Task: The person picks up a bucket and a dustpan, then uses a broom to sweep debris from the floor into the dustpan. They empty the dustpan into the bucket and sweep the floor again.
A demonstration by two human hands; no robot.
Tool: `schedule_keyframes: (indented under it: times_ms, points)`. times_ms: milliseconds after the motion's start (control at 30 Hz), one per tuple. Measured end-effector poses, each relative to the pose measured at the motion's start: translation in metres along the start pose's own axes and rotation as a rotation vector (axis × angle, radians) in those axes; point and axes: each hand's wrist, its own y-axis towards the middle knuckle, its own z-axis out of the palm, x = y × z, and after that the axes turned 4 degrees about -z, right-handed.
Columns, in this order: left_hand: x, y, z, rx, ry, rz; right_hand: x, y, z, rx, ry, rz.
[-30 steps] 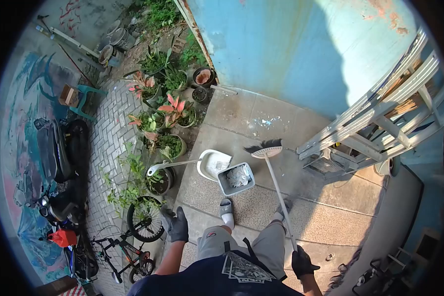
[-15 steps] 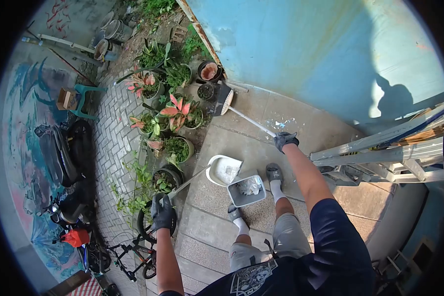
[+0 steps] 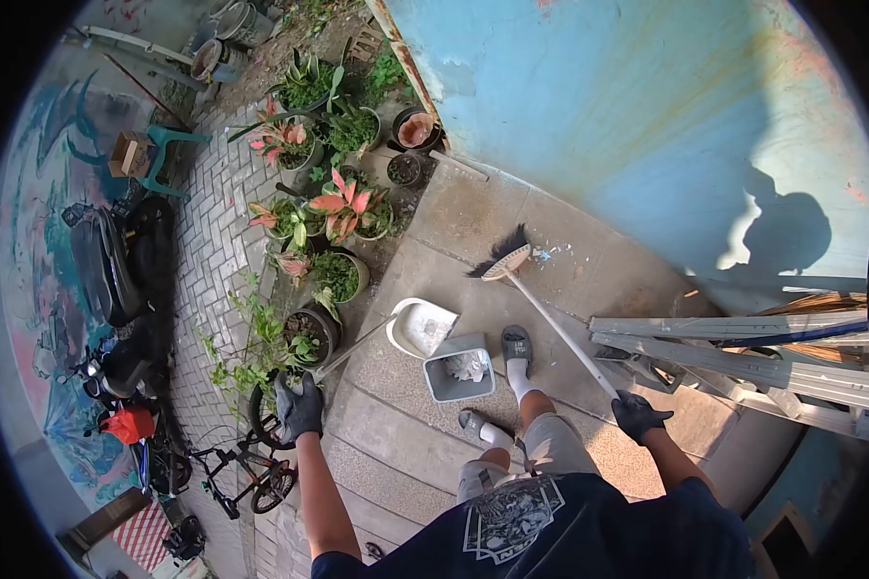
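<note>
My right hand (image 3: 637, 415), in a dark glove, grips the top end of a broom (image 3: 560, 328) with a pale handle. The broom's dark bristles (image 3: 497, 253) rest on the concrete beside small white and blue scraps (image 3: 555, 254). My left hand (image 3: 299, 407), also gloved, is closed at the handle end of a white dustpan (image 3: 410, 333), its fingers partly hidden. Between the dustpan and my feet stands a grey bin (image 3: 444, 386) holding crumpled pale litter (image 3: 468, 365).
Potted plants (image 3: 343, 207) line the left edge of the concrete. Beyond them, a bicycle (image 3: 246, 478) and motorbikes (image 3: 111, 275) stand on the paving. A metal ladder (image 3: 743, 352) lies at the right, near a blue wall (image 3: 599, 96).
The broom head has swung away from the pots, toward me and right, to the scraps. My right hand has drawn back toward my body. My view has shifted slightly.
</note>
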Motion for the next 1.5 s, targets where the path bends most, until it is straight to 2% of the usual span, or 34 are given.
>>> schedule_keyframes:
  times_ms: [33, 67, 133, 167, 200, 233, 267, 300, 333, 367, 433, 467, 500, 533, 600, 633, 667, 700, 767, 800, 833, 900, 967, 1000, 1033, 1067, 1100, 1167, 1200, 1300, 1367, 1400, 1433, 1500]
  points:
    - [-0.010, -0.003, -0.002, -0.131, 0.002, -0.018, 0.003, -0.009, 0.005, 0.006, 0.067, -0.016]
    - [-0.035, -0.010, -0.019, -0.125, -0.051, -0.092, 0.014, -0.016, 0.008, -0.014, 0.078, -0.053]
    - [-0.078, -0.038, -0.022, -0.152, -0.170, -0.022, 0.058, -0.037, 0.015, -0.039, 0.145, -0.122]
    - [-0.066, -0.057, 0.025, -0.023, -0.261, -0.044, 0.077, -0.041, 0.023, 0.008, 0.151, -0.146]
    - [-0.129, -0.086, -0.009, 0.379, -0.462, -0.160, 0.074, -0.034, 0.054, -0.030, 0.208, -0.233]
    - [-0.126, -0.115, 0.040, 0.730, -0.817, -0.388, 0.112, -0.048, 0.052, -0.034, 0.261, -0.340]
    - [-0.158, -0.137, 0.036, 1.210, -1.078, -0.625, 0.116, -0.032, 0.080, 0.063, 0.255, -0.377]
    - [-0.180, -0.158, 0.051, 1.442, -1.207, -0.692, 0.137, -0.026, 0.095, 0.015, 0.345, -0.519]
    - [-0.192, -0.176, 0.077, 1.495, -1.425, -0.701, 0.157, -0.020, 0.109, -0.024, 0.428, -0.666]
    - [-0.196, -0.173, 0.081, 1.503, -1.441, -0.703, 0.160, 0.004, 0.140, -0.208, 0.390, -0.809]
    - [-0.210, -0.157, 0.091, 0.866, -1.089, -0.427, 0.197, 0.029, 0.086, 0.327, 0.248, -0.774]
    - [-0.194, -0.142, 0.107, 0.773, -0.859, -0.367, 0.188, 0.068, 0.080, 0.301, 0.074, -0.956]
    - [-0.186, -0.128, 0.107, 0.784, -0.910, -0.388, 0.172, 0.121, 0.074, 0.272, -0.100, -1.140]
    - [-0.181, -0.115, 0.102, 0.818, -0.825, -0.415, 0.171, 0.178, 0.050, 0.679, 0.138, -0.635]
    - [-0.149, -0.113, 0.150, 0.519, -0.695, -0.191, 0.219, 0.261, -0.007, 0.446, 0.037, -0.270]
    - [-0.156, -0.102, 0.136, 0.599, -0.714, -0.290, 0.232, 0.315, -0.022, 0.256, -0.099, -0.293]
    - [-0.153, -0.097, 0.144, 0.568, -0.682, -0.233, 0.241, 0.382, -0.037, 0.060, -0.243, -0.322]
    - [-0.162, -0.090, 0.145, 0.567, -0.611, -0.282, 0.243, 0.459, -0.040, -0.031, -0.273, -0.214]
    - [-0.149, -0.103, 0.182, 0.663, -0.637, -0.498, 0.265, 0.591, -0.057, -0.070, -0.320, -0.194]
    - [-0.161, -0.097, 0.188, 0.603, -0.547, -0.399, 0.268, 0.661, -0.057, -0.123, -0.435, -0.193]
    - [-0.163, -0.101, 0.199, 0.589, -0.593, -0.405, 0.285, 0.705, -0.065, -0.140, -0.505, -0.173]
    - [-0.194, -0.096, 0.207, 0.577, -0.634, -0.607, 0.295, 0.802, -0.061, -0.332, -0.543, -0.265]
    - [-0.197, -0.114, 0.221, 0.652, -0.654, -0.705, 0.317, 0.848, -0.065, -0.430, -0.511, -0.286]
    - [-0.213, -0.106, 0.223, 0.671, -0.772, -0.855, 0.317, 0.870, -0.064, -0.408, -0.534, -0.282]
    - [-0.225, -0.101, 0.224, 0.681, -0.885, -1.009, 0.313, 0.886, -0.058, -0.487, -0.616, -0.336]
    - [-0.211, -0.116, 0.231, 0.510, -1.206, -1.634, 0.312, 0.899, -0.053, -0.566, -0.695, -0.396]
    - [-0.241, -0.096, 0.231, 0.612, -0.785, -0.917, 0.311, 0.907, -0.050, -0.546, -0.709, -0.398]
    - [-0.242, -0.098, 0.228, 0.684, -0.796, -0.987, 0.307, 0.916, -0.055, -0.478, -0.638, -0.326]
    - [-0.242, -0.099, 0.224, 0.693, -0.779, -0.989, 0.290, 0.936, -0.049, -0.547, -0.561, -0.350]
    - [-0.239, -0.107, 0.214, 0.684, -0.761, -0.994, 0.296, 0.911, -0.049, -0.480, -0.681, -0.359]
    - [-0.238, -0.110, 0.210, 0.676, -0.757, -0.985, 0.276, 0.935, -0.042, -0.561, -0.711, -0.387]
    - [-0.238, -0.109, 0.210, 0.669, -0.752, -0.976, 0.292, 0.922, -0.041, -0.512, -0.683, -0.273]
    - [-0.236, -0.110, 0.208, 0.668, -0.743, -0.966, 0.301, 0.921, -0.042, -0.523, -0.680, -0.287]
    - [-0.231, -0.114, 0.205, 0.655, -0.732, -0.956, 0.311, 0.921, -0.036, -0.471, -0.525, -0.168]
